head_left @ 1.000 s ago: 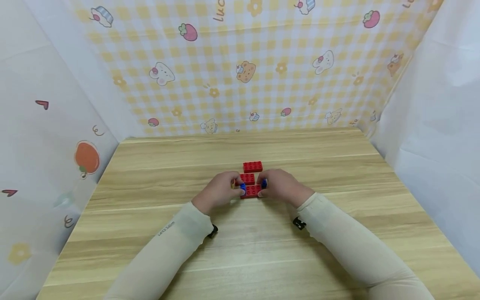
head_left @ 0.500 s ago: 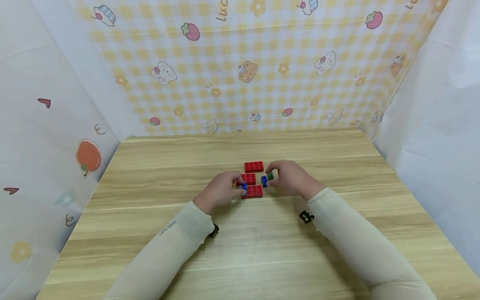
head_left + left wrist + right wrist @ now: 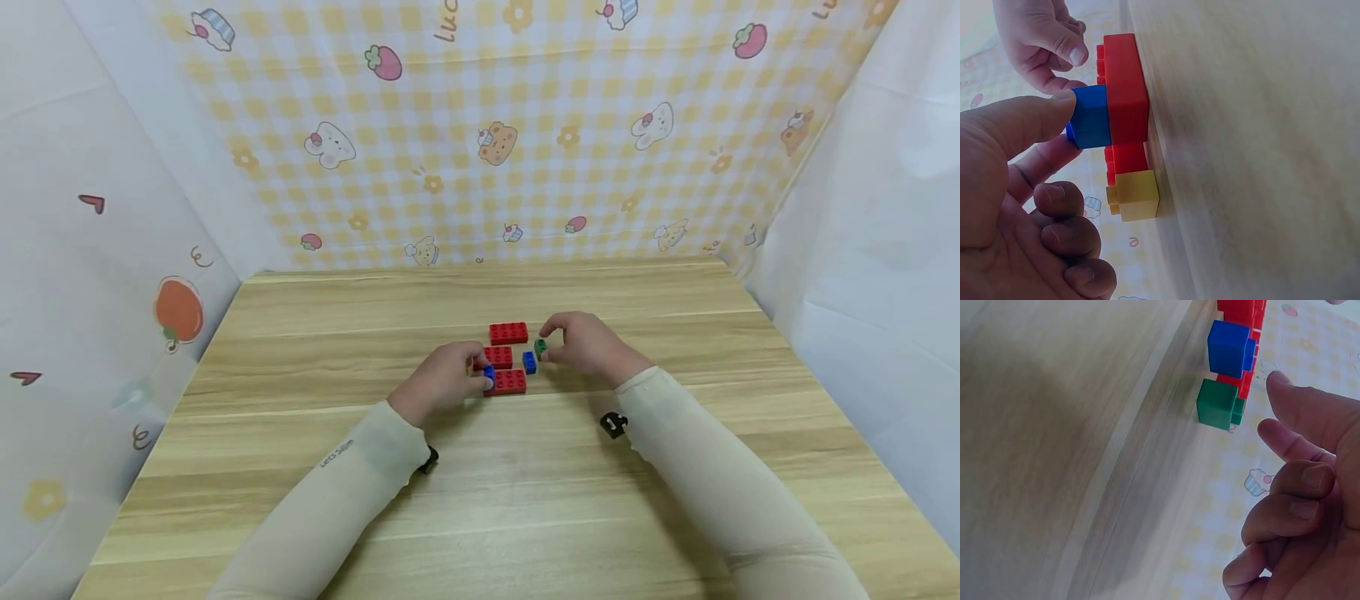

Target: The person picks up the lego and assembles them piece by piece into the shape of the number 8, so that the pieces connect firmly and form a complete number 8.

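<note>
Head cam: left hand (image 3: 435, 379) pinches a glossy blue toy brick (image 3: 1092, 117) between thumb and finger, on the left end of the front red brick (image 3: 510, 382). Yellow brick (image 3: 1137, 195) sits at the left end of the middle red brick (image 3: 499, 357), with an eight-stud red brick (image 3: 508, 334) farther back. Next over: two-stud blue brick (image 3: 529, 362), small green brick (image 3: 1216, 404), then right hand (image 3: 592, 346) just beside, thumb and index finger apart.
</note>
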### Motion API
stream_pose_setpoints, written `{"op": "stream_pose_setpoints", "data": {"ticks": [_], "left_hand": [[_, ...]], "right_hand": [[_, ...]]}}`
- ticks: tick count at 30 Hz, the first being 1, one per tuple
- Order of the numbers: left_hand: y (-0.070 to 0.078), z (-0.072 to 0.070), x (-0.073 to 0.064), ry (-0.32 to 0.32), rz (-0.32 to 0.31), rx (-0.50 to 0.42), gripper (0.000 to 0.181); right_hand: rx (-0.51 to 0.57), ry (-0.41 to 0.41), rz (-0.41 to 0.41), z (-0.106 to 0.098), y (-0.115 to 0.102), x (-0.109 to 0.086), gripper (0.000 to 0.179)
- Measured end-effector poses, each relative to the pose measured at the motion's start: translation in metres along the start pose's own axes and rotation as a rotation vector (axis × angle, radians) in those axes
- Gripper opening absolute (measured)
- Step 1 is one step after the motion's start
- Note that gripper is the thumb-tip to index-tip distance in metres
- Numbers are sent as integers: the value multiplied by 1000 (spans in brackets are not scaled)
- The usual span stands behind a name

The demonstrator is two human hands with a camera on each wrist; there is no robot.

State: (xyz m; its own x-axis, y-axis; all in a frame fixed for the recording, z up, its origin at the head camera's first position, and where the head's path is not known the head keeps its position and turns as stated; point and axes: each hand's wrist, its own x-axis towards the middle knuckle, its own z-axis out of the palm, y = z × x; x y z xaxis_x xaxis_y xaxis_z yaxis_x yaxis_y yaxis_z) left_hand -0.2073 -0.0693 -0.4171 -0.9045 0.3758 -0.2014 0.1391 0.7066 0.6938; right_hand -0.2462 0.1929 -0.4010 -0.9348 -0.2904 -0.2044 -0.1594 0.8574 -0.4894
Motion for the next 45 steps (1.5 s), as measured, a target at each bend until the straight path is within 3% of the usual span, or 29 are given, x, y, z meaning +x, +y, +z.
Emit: {"op": "stream_pose_setpoints", "data": {"ticks": [21,45], "left_hand": [[1,0,0,0,-8,-3,16],[2,-1,-2,-9,-25,-15,17]], "right_hand": [[58,-31,40,2,6,7,33],[13,-35,58,8,4,14,28]]}}
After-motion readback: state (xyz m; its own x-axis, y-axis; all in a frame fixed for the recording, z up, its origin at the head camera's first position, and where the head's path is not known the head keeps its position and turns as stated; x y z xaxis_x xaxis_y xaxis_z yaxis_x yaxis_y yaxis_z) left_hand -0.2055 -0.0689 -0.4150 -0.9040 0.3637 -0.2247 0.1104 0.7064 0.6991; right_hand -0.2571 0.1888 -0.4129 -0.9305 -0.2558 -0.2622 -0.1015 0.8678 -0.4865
